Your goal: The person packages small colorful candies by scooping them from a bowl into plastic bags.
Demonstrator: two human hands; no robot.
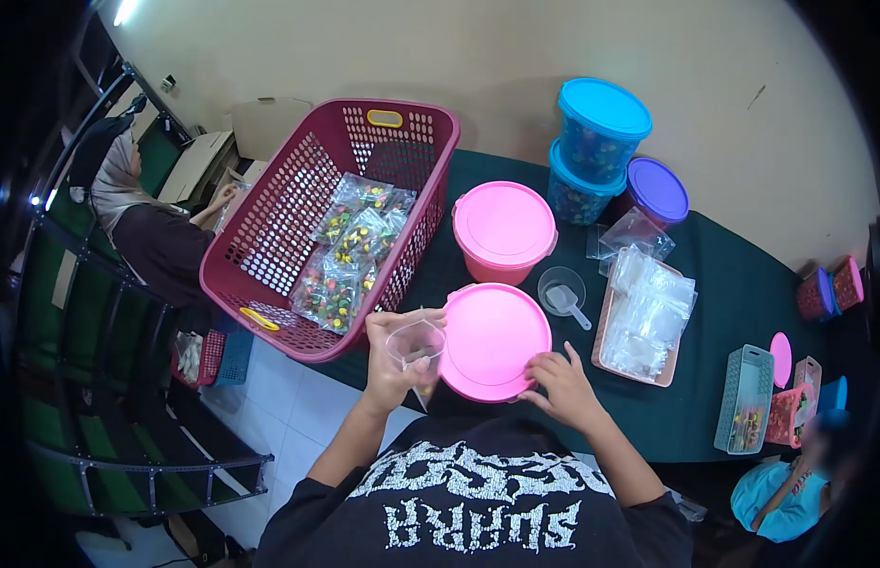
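My left hand (pixel 393 374) is closed around a clear plastic bag (pixel 414 341), whose mouth gapes upward. A few small coloured pieces seem to lie low in the bag, but they are hard to make out. My right hand (pixel 565 383) grips the near right rim of a round pink lid (pixel 495 341), fingers on top and thumb at the edge. The lid sits on a tub that is mostly hidden beneath it. Just behind stands a second pink lidded tub (pixel 504 227). Right of the lid, a white scoop (pixel 570 305) rests in a clear bowl (pixel 554 276).
A maroon basket (pixel 426 256) with filled sachets (pixel 350 251) stands left. Clear bags (pixel 648 308) fill a tray (pixel 606 350) at right. Blue-lidded tubs (pixel 606 109) and a purple-lidded tub (pixel 660 189) stand behind. One person (pixel 156 232) is at left, another (pixel 781 497) at right.
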